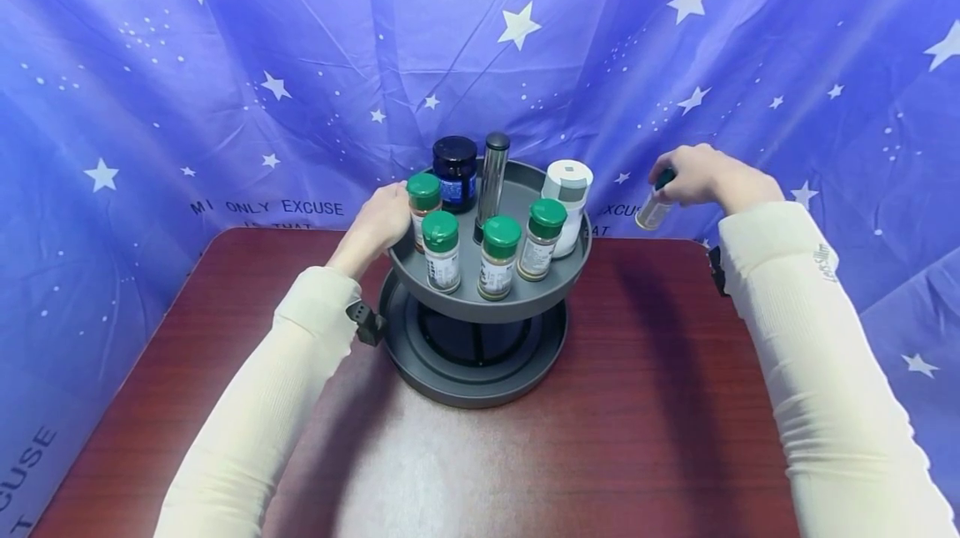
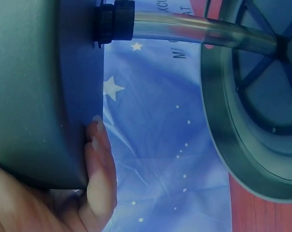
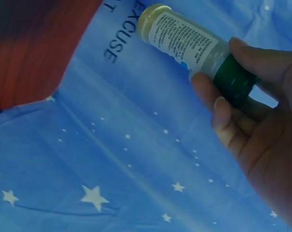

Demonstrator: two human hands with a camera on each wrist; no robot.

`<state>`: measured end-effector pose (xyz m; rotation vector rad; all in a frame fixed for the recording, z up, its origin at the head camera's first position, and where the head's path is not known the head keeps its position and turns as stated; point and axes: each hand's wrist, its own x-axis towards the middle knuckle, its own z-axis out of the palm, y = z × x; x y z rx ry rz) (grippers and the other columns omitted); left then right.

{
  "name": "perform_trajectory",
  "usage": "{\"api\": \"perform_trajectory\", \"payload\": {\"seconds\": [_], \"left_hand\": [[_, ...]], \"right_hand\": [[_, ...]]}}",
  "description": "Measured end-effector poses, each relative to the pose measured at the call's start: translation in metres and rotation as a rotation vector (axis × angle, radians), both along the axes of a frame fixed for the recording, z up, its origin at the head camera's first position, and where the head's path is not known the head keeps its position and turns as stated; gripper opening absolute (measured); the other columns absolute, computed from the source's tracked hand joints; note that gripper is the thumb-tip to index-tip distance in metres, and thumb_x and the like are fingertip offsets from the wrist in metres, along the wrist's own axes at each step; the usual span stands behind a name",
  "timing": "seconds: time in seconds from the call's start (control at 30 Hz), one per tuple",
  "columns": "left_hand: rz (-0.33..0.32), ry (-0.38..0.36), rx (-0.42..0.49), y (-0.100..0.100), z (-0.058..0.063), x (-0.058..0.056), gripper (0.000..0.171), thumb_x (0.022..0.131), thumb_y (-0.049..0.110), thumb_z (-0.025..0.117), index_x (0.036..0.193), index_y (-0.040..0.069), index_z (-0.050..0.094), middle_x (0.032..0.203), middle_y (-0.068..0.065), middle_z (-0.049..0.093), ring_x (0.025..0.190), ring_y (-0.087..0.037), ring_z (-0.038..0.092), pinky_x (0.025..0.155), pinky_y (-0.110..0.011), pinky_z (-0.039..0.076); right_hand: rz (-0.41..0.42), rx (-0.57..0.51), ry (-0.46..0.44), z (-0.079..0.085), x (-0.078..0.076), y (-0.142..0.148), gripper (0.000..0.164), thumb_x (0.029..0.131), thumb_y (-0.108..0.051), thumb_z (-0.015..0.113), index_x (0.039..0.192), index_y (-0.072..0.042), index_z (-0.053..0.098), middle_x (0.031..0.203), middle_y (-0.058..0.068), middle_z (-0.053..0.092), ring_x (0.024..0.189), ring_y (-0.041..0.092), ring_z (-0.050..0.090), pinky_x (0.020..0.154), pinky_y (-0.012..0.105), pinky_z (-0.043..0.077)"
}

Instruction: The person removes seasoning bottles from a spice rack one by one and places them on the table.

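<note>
My right hand (image 1: 693, 175) holds a small spice jar (image 3: 182, 43) by its green cap, in the air off the table's far right side. The jar is tilted, its clear base pointing down and away from the palm. At the left rim of a grey two-tier turntable (image 1: 480, 310), my left hand (image 1: 382, 217) grips the upper tray. In the left wrist view its fingers (image 2: 100, 179) curl under that tray. Several green-capped spice jars (image 1: 497, 258) stand upright on the upper tier, along with a dark blue-labelled jar (image 1: 454, 171) and a white bottle (image 1: 567, 196).
A metal post (image 1: 492, 188) rises through the upper tray. The lower tray (image 1: 480, 388) rests on the reddish-brown table (image 1: 637, 438). Behind and beside the table hangs a blue curtain (image 1: 330, 104) with white stars.
</note>
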<state>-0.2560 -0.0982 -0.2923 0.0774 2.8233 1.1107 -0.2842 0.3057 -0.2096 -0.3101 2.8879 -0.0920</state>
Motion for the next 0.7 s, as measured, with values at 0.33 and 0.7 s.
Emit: {"api": "perform_trajectory", "payload": {"seconds": [0.33,0.7], "left_hand": [[0.011,-0.015,0.008,0.001,-0.001,0.0,0.057,0.106,0.033,0.011,0.153,0.01,0.033,0.16,-0.011,0.034,0.149,-0.034,0.028,0.122,-0.048,0.025],[0.016,-0.011,0.002,-0.001,0.001,0.001,0.057,0.106,0.033,0.011,0.152,0.009,0.036,0.159,-0.012,0.035,0.148,-0.034,0.029,0.122,-0.049,0.026]], "right_hand": [[-0.049,-0.091,-0.013,-0.026,0.005,0.01,0.037,0.087,-0.012,0.064,0.117,0.009,0.06,0.103,0.034,0.066,0.07,0.024,0.068,0.06,0.032,0.055],[-0.053,-0.04,-0.03,-0.063,0.003,0.008,0.038,0.084,-0.009,0.064,0.119,0.005,0.062,0.101,0.029,0.067,0.079,0.032,0.065,0.067,0.04,0.053]]}}
